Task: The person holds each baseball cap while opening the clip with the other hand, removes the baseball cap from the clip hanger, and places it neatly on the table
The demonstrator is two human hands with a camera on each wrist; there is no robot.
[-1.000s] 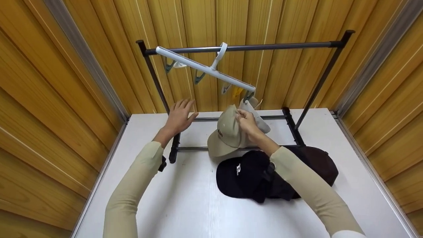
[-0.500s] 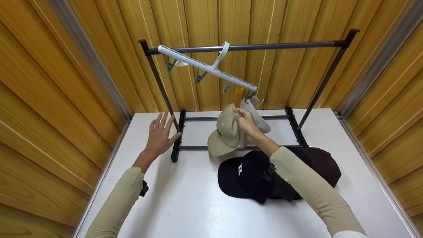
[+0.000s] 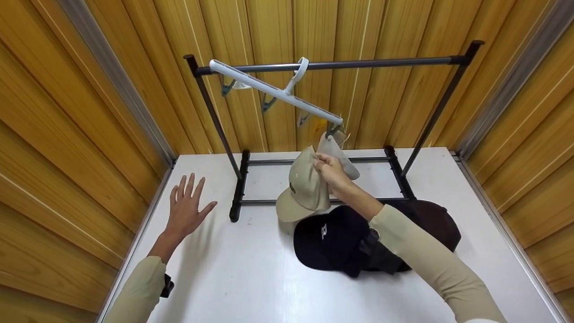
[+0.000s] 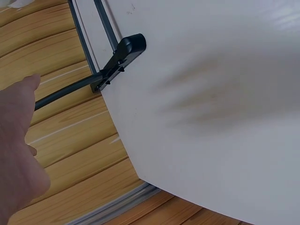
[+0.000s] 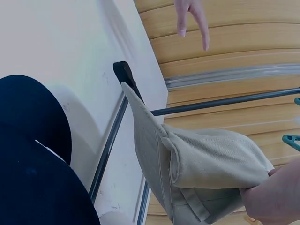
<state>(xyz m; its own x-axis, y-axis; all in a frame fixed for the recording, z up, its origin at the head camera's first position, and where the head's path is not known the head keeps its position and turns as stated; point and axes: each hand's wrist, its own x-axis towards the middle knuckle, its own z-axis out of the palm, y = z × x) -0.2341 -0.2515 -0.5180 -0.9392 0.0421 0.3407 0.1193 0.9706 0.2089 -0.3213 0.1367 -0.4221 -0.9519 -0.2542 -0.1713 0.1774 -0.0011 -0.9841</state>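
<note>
My right hand (image 3: 332, 174) pinches the top of a beige baseball cap (image 3: 301, 193). The cap hangs brim down and to the left in the head view; in the right wrist view its opening and back strap (image 5: 194, 204) show. Behind that hand, a light grey hat (image 3: 343, 159) hangs from a green clip (image 3: 332, 130) at the low end of the tilted white hanger (image 3: 273, 89). My left hand (image 3: 186, 213) is spread with straight fingers over the white tabletop, left of the rack, holding nothing; in the left wrist view the hand (image 4: 21, 145) is only partly visible.
A dark metal rack (image 3: 381, 63) stands on the white table (image 3: 251, 269), the hanger hooked over its top rail. Other clips (image 3: 267, 104) hang along the hanger. A dark navy cap (image 3: 329, 240) and a dark brown cap (image 3: 437, 222) lie in front, partly under my right forearm. Wood-panelled walls (image 3: 67, 157) surround the table.
My left hand has moved away from beside the hanger, leftward and nearer to me. My right hand has brought the beige cap slightly lower and to the left.
</note>
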